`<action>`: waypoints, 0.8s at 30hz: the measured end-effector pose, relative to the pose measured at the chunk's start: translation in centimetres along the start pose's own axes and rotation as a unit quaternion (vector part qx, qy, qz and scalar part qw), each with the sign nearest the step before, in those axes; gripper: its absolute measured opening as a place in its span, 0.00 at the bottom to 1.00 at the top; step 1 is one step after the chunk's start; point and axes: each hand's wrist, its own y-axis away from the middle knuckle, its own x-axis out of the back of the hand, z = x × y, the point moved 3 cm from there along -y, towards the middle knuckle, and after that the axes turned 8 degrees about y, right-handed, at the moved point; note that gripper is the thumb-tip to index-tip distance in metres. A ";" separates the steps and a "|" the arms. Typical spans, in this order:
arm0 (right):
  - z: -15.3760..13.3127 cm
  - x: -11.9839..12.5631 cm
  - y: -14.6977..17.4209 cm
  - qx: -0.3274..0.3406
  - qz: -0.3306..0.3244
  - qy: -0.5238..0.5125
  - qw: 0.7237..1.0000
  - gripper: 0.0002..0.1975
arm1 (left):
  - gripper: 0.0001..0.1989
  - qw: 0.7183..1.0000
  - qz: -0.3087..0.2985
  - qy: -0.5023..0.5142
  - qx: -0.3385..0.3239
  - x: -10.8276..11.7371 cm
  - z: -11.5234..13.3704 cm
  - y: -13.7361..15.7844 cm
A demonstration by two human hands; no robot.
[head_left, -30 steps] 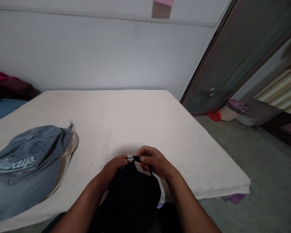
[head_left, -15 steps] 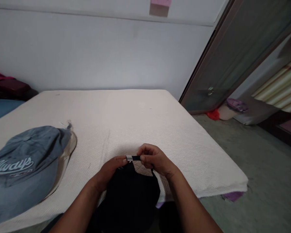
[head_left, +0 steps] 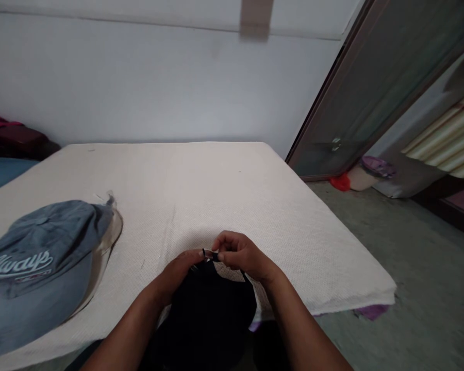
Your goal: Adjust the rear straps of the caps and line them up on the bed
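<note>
A black cap is held low in front of me, its back opening turned away from me. My left hand grips the cap's edge at the left end of the adjusting strap, beside a small metal buckle. At the other side of the buckle, my right hand pinches the black strap between thumb and fingers. Through the gap below the strap the bed cover shows. Much of the cap's lower part merges with dark clothing and is hard to make out.
A blue-grey cap with white lettering lies at the left on the white mattress, stacked over a beige cap. Dark red cloth lies at the far left. A bin with a purple liner stands on the floor at the right.
My right hand has moved slightly left toward my left hand. The strap length between them is shorter, and the buckle has turned so less of its metal face shows.
</note>
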 end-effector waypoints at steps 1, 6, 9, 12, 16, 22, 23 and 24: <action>0.0 -0.1 0.0 0.002 -0.007 -0.011 1.000 0.07 | 0.11 1.000 0.000 0.019 0.012 0.0 -0.1 0.0; 0.3 -0.6 0.0 0.008 -0.033 -0.110 0.993 0.11 | 0.09 0.990 -0.047 0.120 0.051 0.1 -1.0 -0.1; 0.5 -0.8 -0.1 0.006 -0.038 -0.140 0.989 0.12 | 0.12 0.980 -0.070 0.172 0.076 0.2 -1.6 -0.1; 0.6 -0.8 -0.2 0.007 -0.046 -0.150 0.988 0.12 | 0.12 0.975 -0.064 0.193 0.094 0.2 -1.8 -0.1; 0.6 -0.8 -0.2 0.007 -0.042 -0.133 0.990 0.10 | 0.11 0.972 -0.060 0.213 0.085 -0.1 -1.3 0.0; 0.9 -0.8 -0.1 0.006 -0.031 -0.125 0.992 0.11 | 0.10 0.977 -0.059 0.187 0.083 0.1 -1.8 -0.2; 1.0 -0.9 -0.1 0.006 -0.037 -0.128 0.991 0.12 | 0.10 0.978 -0.059 0.182 0.086 0.2 -2.0 -0.3; 1.0 -0.9 -0.1 0.005 -0.044 -0.130 0.990 0.12 | 0.11 0.978 -0.060 0.181 0.089 0.2 -2.2 -0.3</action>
